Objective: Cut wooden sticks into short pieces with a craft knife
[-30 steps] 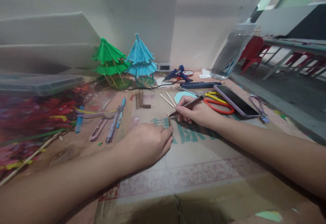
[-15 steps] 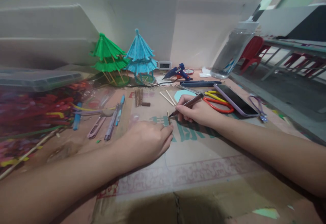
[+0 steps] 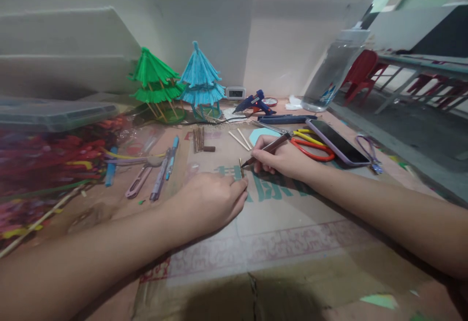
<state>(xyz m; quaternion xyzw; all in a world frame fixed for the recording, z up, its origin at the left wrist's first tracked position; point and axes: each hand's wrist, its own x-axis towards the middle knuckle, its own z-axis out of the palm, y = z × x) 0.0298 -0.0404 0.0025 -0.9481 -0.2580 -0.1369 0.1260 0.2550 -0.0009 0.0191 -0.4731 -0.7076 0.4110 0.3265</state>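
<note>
Between the fingertips of my left hand (image 3: 217,197) is the lower end of a short thin wooden stick (image 3: 241,164), partly coloured brown. My right hand (image 3: 280,158) is closed around a brown marker (image 3: 268,149), its tip touching or very near the stick. Several brown sticks (image 3: 199,139) lie in a row further back, with the brown marker cap (image 3: 209,149) beside them. Two pale sticks (image 3: 239,141) rest left of a light blue hexagon (image 3: 263,136). Cardboard (image 3: 270,214) with printed lettering lies beneath both hands.
Green (image 3: 155,75) and blue (image 3: 202,75) pavilion models stand at the back, near a glue gun (image 3: 258,103). On the right are red-and-yellow-handled pliers (image 3: 314,149), a phone (image 3: 340,143) and a large clear bottle (image 3: 331,72). Pens (image 3: 161,175) and a cutter (image 3: 139,180) lie left.
The marker tip has shifted very slightly along the stick. Both hands keep nearly the same position and grip, and the whole view has moved a little.
</note>
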